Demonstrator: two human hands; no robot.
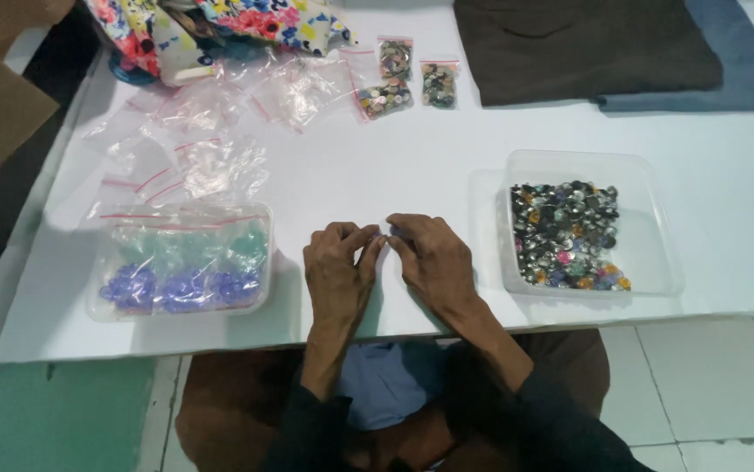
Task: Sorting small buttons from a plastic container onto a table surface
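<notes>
Small bluish piece (390, 232), barely visible, sits pinched between my left hand (339, 267) and right hand (434, 260), both grasping it above the tabletop (377, 166); seemingly light and slippery, so I grip its edges with fingertips.

Both forearms, in dark sleeves pushed back from the wrists, reach up from the near edge and angle inward toward each other. The left hand (339, 267) lies palm down, fingers curled, its fingertips pointing right. The right hand (434, 258) mirrors it, knuckles up, fingertips pointing left. The fingertips of the two hands meet, pinched together at the far end.
</notes>
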